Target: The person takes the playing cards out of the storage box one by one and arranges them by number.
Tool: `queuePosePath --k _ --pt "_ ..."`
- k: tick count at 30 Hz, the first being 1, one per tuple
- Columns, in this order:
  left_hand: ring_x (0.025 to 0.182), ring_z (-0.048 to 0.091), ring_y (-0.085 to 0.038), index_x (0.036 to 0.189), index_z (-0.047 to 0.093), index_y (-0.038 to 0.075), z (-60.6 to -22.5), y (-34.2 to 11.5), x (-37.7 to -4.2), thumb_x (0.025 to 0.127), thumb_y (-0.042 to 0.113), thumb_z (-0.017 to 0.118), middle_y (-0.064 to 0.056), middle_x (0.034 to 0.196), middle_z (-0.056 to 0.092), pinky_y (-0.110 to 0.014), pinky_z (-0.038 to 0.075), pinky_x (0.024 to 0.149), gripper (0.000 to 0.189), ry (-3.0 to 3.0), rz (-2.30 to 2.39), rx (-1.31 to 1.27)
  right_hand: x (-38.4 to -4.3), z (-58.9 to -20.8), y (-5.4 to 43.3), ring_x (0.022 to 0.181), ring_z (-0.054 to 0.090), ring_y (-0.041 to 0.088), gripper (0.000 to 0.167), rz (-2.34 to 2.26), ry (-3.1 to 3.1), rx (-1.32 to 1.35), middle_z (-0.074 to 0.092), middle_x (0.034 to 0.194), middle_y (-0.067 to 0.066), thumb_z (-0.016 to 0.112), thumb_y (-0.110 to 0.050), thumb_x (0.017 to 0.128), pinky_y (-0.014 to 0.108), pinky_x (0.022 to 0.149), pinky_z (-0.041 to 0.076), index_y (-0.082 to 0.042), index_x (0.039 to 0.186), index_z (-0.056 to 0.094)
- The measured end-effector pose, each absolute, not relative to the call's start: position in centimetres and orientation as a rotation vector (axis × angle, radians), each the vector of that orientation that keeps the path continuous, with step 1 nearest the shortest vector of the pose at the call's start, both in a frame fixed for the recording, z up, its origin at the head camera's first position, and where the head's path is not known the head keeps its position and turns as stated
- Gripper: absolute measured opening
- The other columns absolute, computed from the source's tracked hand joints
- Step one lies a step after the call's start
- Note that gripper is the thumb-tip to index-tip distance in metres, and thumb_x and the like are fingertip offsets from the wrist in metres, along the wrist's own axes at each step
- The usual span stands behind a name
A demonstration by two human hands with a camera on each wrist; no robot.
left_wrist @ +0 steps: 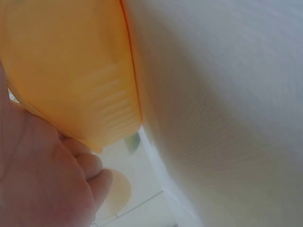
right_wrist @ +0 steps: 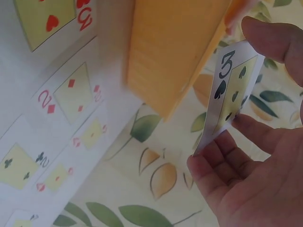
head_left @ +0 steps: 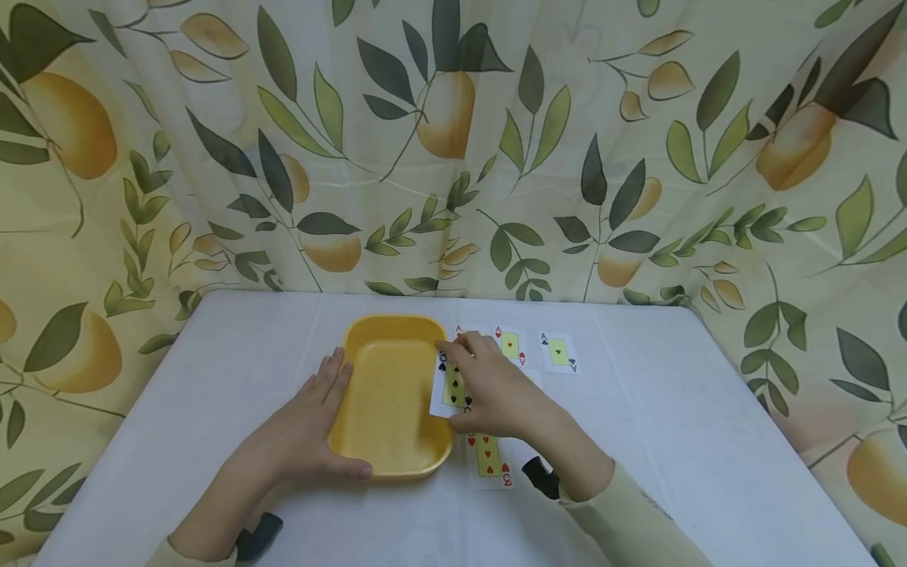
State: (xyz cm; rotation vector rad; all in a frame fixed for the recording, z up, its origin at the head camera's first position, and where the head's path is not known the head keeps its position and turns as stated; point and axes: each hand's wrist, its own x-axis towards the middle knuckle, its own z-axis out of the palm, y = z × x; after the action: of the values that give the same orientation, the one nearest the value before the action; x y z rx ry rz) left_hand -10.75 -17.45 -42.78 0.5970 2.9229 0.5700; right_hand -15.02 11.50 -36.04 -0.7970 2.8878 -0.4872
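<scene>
In the head view, my right hand (head_left: 496,390) pinches a three of spades card (head_left: 442,398) by its edges, over the right rim of a yellow tray (head_left: 390,394). The right wrist view shows that card (right_wrist: 234,90) tilted up between thumb and fingertips. My left hand (head_left: 305,429) rests along the tray's left side, fingers straight on the outer wall and thumb at the front rim. Its palm lies near the tray wall (left_wrist: 75,56) in the left wrist view. The three of hearts (head_left: 489,461) lies face up below my right hand. The tray's visible floor is bare.
Face-up cards lie right of the tray: a red ace (head_left: 510,344), a black ace (head_left: 560,352), a two of diamonds (right_wrist: 71,97) and a two of clubs (right_wrist: 14,165). My right hand covers part of them. A patterned curtain (head_left: 453,197) hangs behind the white table (head_left: 638,441).
</scene>
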Motion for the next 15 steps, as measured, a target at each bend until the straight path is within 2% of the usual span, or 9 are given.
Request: queuePosePath --k 6,15 --pt "0.154 0.005 -0.034 0.159 0.009 0.001 -42.7 -17.4 -10.7 0.056 0.091 0.067 -0.013 0.168 -0.005 -0.053 0.021 0.122 0.148 2.903 0.588 0.564 -14.8 -36.2 13.1 0.120 0.041 0.015 0.097 -0.467 2.916 -0.756 0.046 0.137 -0.001 0.089 -0.034 0.066 0.030 0.095 0.054 -0.020 0.151 0.043" --pt "0.155 0.003 -0.034 0.160 0.008 0.002 -42.7 -17.5 -10.8 0.056 0.091 0.066 -0.012 0.168 -0.007 -0.052 0.021 0.122 0.148 2.898 0.583 0.559 -14.0 -37.0 16.0 0.121 0.041 0.021 0.098 -0.442 2.927 -0.687 0.046 0.138 0.002 0.092 -0.026 0.064 0.031 0.089 0.057 -0.018 0.150 0.044"
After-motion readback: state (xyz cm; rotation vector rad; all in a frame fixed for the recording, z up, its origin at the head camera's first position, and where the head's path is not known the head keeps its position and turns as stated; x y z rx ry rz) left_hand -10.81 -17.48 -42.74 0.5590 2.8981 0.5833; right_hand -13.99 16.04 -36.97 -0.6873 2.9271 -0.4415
